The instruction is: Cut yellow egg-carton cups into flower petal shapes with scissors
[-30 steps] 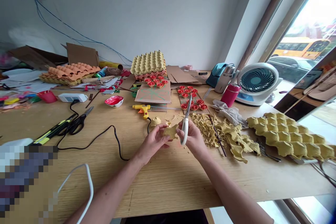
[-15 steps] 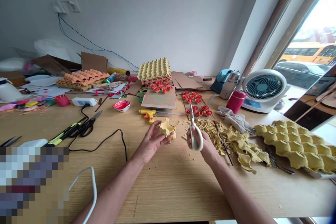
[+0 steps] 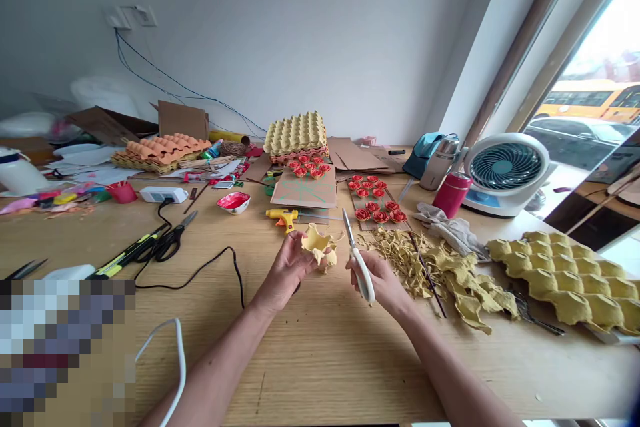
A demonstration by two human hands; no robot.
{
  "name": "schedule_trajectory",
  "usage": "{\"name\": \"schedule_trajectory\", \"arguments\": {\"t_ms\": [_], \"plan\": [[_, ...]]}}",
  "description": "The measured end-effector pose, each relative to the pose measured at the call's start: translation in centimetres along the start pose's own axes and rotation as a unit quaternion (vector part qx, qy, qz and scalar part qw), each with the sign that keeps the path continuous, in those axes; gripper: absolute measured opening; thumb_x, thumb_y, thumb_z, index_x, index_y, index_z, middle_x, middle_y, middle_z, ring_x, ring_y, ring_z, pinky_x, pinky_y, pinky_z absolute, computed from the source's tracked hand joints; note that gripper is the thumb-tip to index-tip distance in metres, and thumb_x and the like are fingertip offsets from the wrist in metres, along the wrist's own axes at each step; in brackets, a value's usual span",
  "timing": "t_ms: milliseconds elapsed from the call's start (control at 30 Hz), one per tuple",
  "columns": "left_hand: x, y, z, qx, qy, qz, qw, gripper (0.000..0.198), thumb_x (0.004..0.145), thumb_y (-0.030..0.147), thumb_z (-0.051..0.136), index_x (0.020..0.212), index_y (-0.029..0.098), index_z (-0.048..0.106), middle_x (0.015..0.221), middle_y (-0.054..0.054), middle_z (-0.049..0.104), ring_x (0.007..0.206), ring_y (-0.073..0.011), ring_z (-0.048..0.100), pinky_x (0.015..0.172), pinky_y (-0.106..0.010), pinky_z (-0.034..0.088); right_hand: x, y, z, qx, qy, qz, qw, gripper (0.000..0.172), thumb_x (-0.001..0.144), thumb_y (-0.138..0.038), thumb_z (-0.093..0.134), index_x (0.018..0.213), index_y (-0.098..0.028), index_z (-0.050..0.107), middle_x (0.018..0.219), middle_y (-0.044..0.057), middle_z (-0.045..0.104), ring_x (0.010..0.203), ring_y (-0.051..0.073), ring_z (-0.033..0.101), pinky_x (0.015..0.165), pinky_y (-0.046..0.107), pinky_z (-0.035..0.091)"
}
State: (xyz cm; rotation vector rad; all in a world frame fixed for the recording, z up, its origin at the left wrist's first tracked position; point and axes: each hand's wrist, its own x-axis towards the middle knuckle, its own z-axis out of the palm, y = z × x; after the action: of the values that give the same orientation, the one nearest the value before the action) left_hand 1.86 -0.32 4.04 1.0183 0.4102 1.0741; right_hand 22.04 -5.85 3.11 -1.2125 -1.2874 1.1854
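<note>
Between the fingers of my left hand (image 3: 289, 271) is a yellow egg-carton cup (image 3: 316, 243) with a jagged, cut rim, its hollow side turned up. White-handled scissors (image 3: 362, 273) sit in my right hand (image 3: 379, 278), blades pointing up and a little left, apart from the cup. To the right of that hand lies a heap of yellow carton scraps (image 3: 420, 260). Beyond my hands are a yellow glue gun (image 3: 283, 217) and red paper-pulp roses (image 3: 380, 215) on cardboard.
Yellow egg trays (image 3: 565, 277) lie at the right, near a fan (image 3: 507, 170) and a red bottle (image 3: 451, 195). Black scissors (image 3: 170, 238), a power strip (image 3: 163, 195) and a black cable (image 3: 215, 259) are at the left. More egg trays (image 3: 295, 133) are stacked at the back.
The scissors have turned in my right hand, their blades tilting left and nearer the cup. The cup has tipped slightly in my left hand, showing more of its hollow.
</note>
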Motion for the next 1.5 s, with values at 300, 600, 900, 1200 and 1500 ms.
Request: {"name": "schedule_trajectory", "arguments": {"t_ms": [300, 600, 900, 1200, 1500], "plan": [[0.6, -0.3, -0.2, 0.072, 0.067, 0.043, 0.994, 0.037, 0.072, 0.031, 0.083, 0.095, 0.022, 0.055, 0.092, 0.001, 0.063, 0.078, -0.0158, 0.067, 0.061, -0.023, 0.047, -0.5, 0.3, 0.0, -0.16, -0.015, -0.072, 0.984, 0.031, 0.093, -0.048, 0.053, 0.085, -0.018, 0.057, 0.072, -0.001, 0.058, 0.068, 0.015, 0.053, 0.06, 0.026, 0.039], [0.6, 0.0, -0.4, 0.049, 0.115, -0.01, 0.992, 0.052, 0.065, 0.031, 0.087, 0.108, 0.021, 0.06, 0.09, 0.002, 0.065, 0.072, -0.0104, 0.064, 0.062, -0.02, 0.05, -0.2, 0.9, -0.6, -0.393, 0.002, -0.196, 0.898, 0.02, 0.093, -0.037, 0.053, 0.082, -0.021, 0.047, 0.08, 0.001, 0.054, 0.072, 0.017, 0.05, 0.066, 0.028, 0.036], [1.0, -1.1, -0.9, 0.189, 0.11, 0.006, 0.976, 0.054, 0.065, 0.041, 0.085, 0.107, 0.016, 0.061, 0.083, 0.001, 0.066, 0.067, -0.0127, 0.064, 0.058, -0.024, 0.055, -0.2, 1.1, -1.0, -0.544, 0.035, -0.248, 0.801, 0.019, 0.09, -0.035, 0.054, 0.101, -0.019, 0.054, 0.097, 0.008, 0.06, 0.088, 0.024, 0.054, 0.079, 0.035, 0.038], [1.1, -1.5, -1.8, 0.345, 0.086, 0.039, 0.934, 0.048, 0.067, 0.044, 0.08, 0.102, 0.013, 0.067, 0.081, -0.006, 0.072, 0.069, -0.0185, 0.068, 0.064, -0.029, 0.058, -0.5, 0.6, -0.7, -0.61, 0.073, -0.237, 0.753, 0.028, 0.085, -0.04, 0.061, 0.103, -0.019, 0.058, 0.101, 0.01, 0.061, 0.092, 0.027, 0.052, 0.082, 0.038, 0.034], [0.8, -1.0, -1.9, 0.47, 0.07, 0.09, 0.875, 0.041, 0.071, 0.04, 0.079, 0.103, 0.015, 0.071, 0.078, -0.006, 0.076, 0.069, -0.0201, 0.071, 0.064, -0.028, 0.057, -0.7, 0.4, -0.6, -0.612, 0.07, -0.264, 0.742, 0.027, 0.084, -0.04, 0.063, 0.101, -0.019, 0.057, 0.098, 0.009, 0.061, 0.093, 0.026, 0.052, 0.085, 0.038, 0.032]]}}
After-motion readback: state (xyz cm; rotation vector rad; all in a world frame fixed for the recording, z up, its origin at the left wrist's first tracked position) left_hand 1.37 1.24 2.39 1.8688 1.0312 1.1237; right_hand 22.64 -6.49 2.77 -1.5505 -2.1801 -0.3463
